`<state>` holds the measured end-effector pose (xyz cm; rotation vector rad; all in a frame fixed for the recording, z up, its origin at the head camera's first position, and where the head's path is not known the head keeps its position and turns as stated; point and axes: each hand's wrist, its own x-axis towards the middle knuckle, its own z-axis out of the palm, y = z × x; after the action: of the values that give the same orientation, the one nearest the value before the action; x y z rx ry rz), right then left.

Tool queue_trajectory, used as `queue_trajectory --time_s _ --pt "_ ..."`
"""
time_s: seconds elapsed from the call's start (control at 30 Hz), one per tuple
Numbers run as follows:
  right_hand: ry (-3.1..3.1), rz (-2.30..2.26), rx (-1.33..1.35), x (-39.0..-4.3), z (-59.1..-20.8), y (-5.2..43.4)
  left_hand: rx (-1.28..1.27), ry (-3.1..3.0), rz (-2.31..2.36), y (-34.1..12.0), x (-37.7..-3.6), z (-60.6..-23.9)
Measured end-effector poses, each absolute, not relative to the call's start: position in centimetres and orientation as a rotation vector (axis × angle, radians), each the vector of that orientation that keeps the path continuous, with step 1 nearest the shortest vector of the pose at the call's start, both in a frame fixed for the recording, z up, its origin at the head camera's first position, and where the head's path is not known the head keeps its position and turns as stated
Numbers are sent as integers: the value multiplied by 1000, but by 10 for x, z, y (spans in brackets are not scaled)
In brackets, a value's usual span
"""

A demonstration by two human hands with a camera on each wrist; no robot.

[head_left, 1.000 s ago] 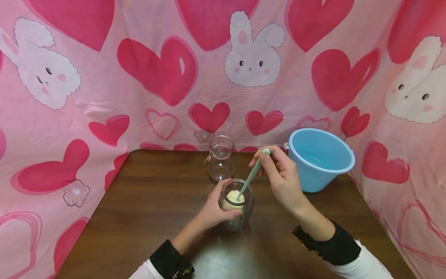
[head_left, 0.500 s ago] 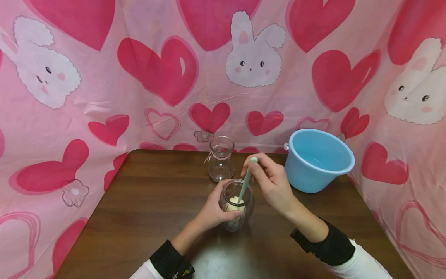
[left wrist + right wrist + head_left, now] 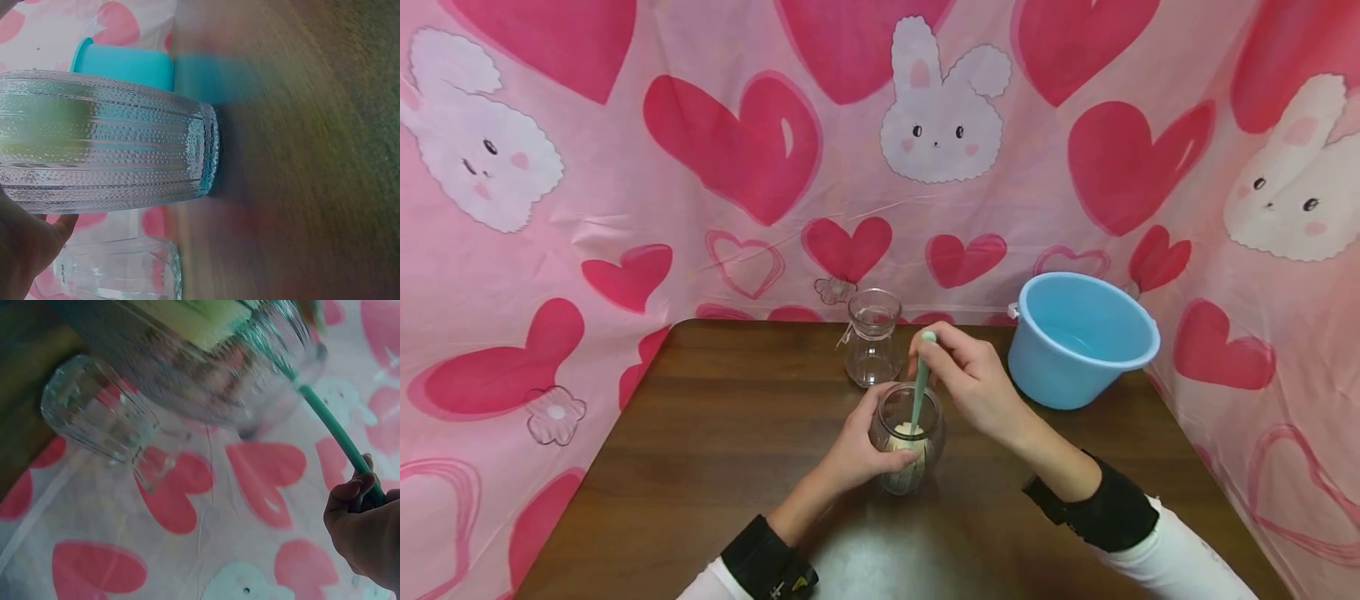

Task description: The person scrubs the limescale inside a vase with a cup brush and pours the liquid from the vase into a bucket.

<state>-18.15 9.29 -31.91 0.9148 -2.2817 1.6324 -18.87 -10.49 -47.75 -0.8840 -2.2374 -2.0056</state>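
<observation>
From the head view, your left hand is wrapped round the side of the ribbed glass jar, which stands on the worktop right in front of you. Your right hand pinches the top of the pale green handle of a brush or spoon, with its lower end down in the cream-coloured lump inside the jar. The risk here is leverage: the handle leans against the jar's mouth, so a hard push sideways could tip the jar toward your left palm or skid it along the worktop. Just beyond your right hand stands an empty glass carafe. A wide swing of the handle could knock it over. The blue bucket sits farther to the right of that hand, well apart.

From the left wrist view, the jar's dotted wall fills the frame, with only your thumb showing at its lower edge. The hold looks light, so wet glass could slip.

From the right wrist view, your fingers curl round the handle near its end. Gripping so high gives little control of the tip, and the blurred jar suggests that it is shaking.
</observation>
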Motion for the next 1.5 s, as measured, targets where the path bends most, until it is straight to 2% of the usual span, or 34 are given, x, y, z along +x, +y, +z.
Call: queue_trajectory --time_s 0.23,0.53,0.87,1.2,1.5 --pt "-2196 1677 845 -182 -307 97 -903 -2224 -2016 -105 -190 -474" --pt "-2520 1332 926 -178 -352 95 -907 -2227 -2033 -106 -187 -473" --pt "-2265 1407 954 -180 -301 106 -926 -2212 -2003 -106 -189 -476" --pt "-2497 1357 937 -184 -326 99 -906 -2222 -1995 -105 -189 -477" --pt "-2354 1258 981 -175 -289 101 -921 -2210 -1992 -105 -190 -477"
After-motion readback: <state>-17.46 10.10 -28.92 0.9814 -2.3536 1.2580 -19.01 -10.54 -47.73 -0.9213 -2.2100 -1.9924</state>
